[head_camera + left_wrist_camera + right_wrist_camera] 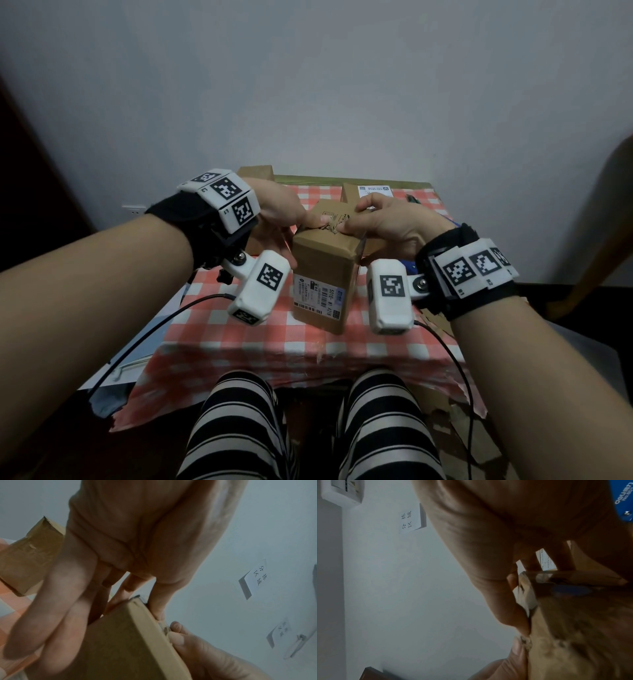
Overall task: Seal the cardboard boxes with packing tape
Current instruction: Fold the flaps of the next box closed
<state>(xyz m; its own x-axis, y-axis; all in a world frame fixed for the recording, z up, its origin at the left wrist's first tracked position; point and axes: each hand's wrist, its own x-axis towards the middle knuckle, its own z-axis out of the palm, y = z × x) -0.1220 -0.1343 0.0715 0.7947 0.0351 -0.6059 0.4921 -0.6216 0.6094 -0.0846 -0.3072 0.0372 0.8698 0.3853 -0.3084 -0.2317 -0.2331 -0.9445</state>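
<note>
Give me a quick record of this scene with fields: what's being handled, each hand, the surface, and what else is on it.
handled item: cardboard box, stood upright, shipping label on its near face
left hand: grips the box's upper left side, thumb on the top seam
right hand: pinches at the top seam
surface: table under a red-and-white checked cloth
other items: two more cardboard boxes at the far edge, one on the left, one with a white label on the right
tape roll: cannot tell

Small brown cardboard box, matt with glossy tape wrinkled under the fingers; red-and-white checked cloth covers the worktop
</note>
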